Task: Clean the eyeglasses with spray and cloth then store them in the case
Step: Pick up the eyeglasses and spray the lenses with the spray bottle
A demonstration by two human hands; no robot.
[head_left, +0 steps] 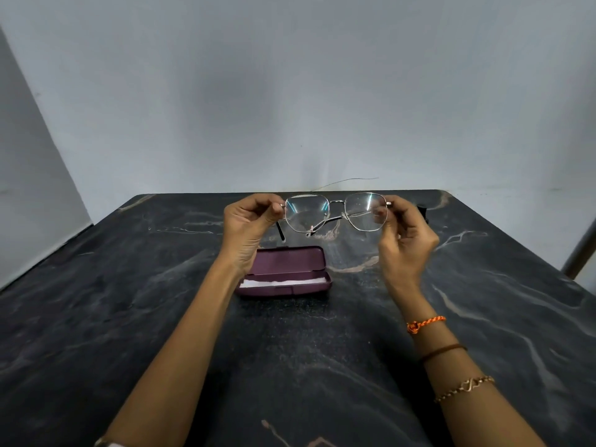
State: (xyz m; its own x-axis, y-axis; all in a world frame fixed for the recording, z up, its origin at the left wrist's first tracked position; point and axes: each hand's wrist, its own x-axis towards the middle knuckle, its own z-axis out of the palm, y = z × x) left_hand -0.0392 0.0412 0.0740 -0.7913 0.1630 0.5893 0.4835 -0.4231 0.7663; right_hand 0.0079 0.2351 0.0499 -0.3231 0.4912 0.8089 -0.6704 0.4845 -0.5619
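Thin metal-framed eyeglasses (335, 211) hang in the air above the far middle of the table, lenses facing me. My left hand (248, 227) pinches the frame's left corner at the hinge. My right hand (404, 240) pinches the right corner. One dark temple tip (281, 232) points down beside my left hand. Below the glasses lies a maroon case (285, 272), lid open, with a white cloth (277, 282) inside its lower half. My left wrist covers the case's left end. No spray bottle shows clearly.
The dark marbled table (290, 350) runs to a pale wall behind. A small black object (422, 209) sits behind my right hand, mostly hidden. A metal pole (580, 250) stands off the table's right edge. A thin wire (348, 182) lies at the far edge.
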